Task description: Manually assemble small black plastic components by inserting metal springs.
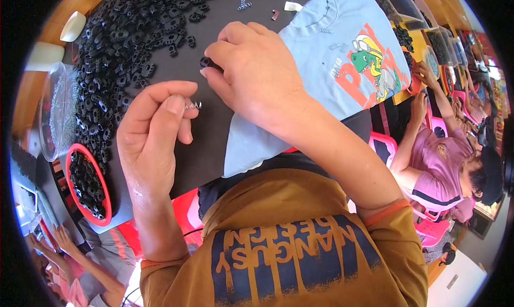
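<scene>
Between the thumb and index finger of my left hand [152,127], a small silver coil spring [194,105] is pinched, its free end pointing right. My right hand [254,66] is closed on a small black plastic part [212,65], mostly hidden by the fingers. The two hands are apart, over the dark tabletop [206,141]. A large heap of similar black plastic parts [128,39] spreads beyond my left hand. Under my right forearm lies a light blue T-shirt [316,66] with a cartoon print and a few loose springs [337,46] on it.
At the left stand a clear plastic container [56,111] of springs and a red-rimmed bowl [110,200] of black parts. A white cup [73,26] sits at the far left. More springs [244,4] lie at the far edge. Other people [439,162] work on both sides.
</scene>
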A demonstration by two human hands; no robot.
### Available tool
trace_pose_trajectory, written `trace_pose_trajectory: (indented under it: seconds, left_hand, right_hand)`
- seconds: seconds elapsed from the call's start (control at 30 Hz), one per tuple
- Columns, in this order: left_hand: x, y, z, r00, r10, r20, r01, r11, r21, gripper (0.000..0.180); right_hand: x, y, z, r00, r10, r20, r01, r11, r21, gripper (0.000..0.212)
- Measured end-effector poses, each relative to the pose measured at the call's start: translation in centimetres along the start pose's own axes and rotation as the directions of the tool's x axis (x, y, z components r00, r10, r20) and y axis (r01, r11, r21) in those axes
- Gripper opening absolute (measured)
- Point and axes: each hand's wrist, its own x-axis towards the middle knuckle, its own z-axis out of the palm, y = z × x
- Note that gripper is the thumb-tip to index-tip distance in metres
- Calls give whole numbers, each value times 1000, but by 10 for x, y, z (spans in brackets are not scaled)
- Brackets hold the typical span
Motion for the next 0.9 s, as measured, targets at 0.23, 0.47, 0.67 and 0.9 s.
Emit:
trace_pose_trajectory:
  seconds: [0.23,0.47,0.67,0.9]
  left_hand:
    - [2,-2,-1,1000,19,-17,-19,1000,13,19]
    - [3,-3,-2,994,72,-85,-75,996,-39,19]
    - [0,-4,4,982,110,-151,-119,991,-55,19]
    - [-16,8,32,998,68,-11,-68,996,-65,18]
  right_hand:
    - [1,2,4,999,-32,-20,32,999,7,10]
    - [-10,-6,-3,976,-59,-209,117,954,278,8]
    - [-41,-24,-30,979,160,-129,-36,752,659,13]
    - [-62,-27,-60,973,203,113,-208,538,817,21]
